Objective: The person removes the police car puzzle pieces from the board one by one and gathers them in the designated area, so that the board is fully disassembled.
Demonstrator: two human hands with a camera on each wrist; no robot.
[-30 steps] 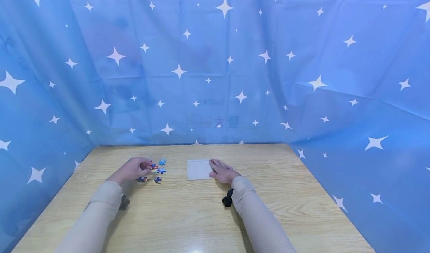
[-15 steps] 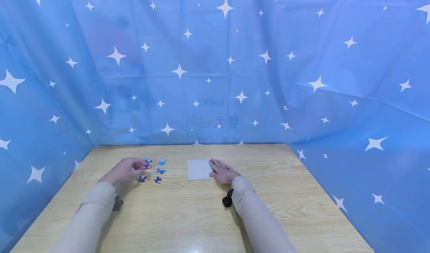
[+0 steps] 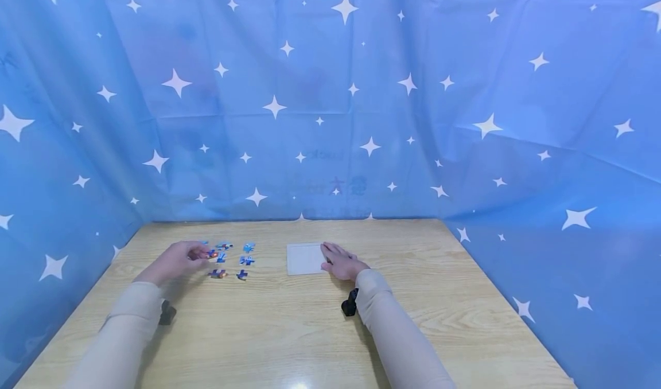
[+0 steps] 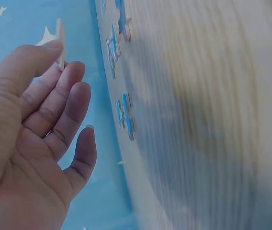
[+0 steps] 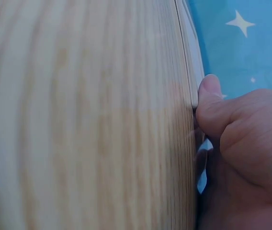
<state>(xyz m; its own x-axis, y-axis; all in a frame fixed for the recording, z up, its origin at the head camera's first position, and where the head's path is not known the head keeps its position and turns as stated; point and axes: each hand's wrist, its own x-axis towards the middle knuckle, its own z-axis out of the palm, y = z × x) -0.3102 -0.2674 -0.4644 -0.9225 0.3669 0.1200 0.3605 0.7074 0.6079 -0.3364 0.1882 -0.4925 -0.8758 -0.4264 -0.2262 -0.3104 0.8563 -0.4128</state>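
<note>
My left hand (image 3: 182,257) pinches a jigsaw puzzle piece (image 3: 212,254) between thumb and index finger, above the left part of the table. In the left wrist view that piece (image 4: 60,44) is seen edge-on, the other fingers loosely bent. More puzzle pieces lie on the table just right of the hand, among them a blue one (image 3: 249,247) and a dark one (image 3: 241,275). My right hand (image 3: 343,263) rests with extended fingers on the right edge of a flat white rectangular board (image 3: 304,259). In the right wrist view the thumb (image 5: 211,103) touches the board's edge.
The wooden table (image 3: 289,331) ends at a blue curtain (image 3: 320,90) with white stars, which hangs behind it and along both sides. A small black wrist camera (image 3: 349,304) sits at the right wrist.
My left hand has moved left with a puzzle piece in its fingers, uncovering more pieces on the table. The right hand and the board have stayed in place.
</note>
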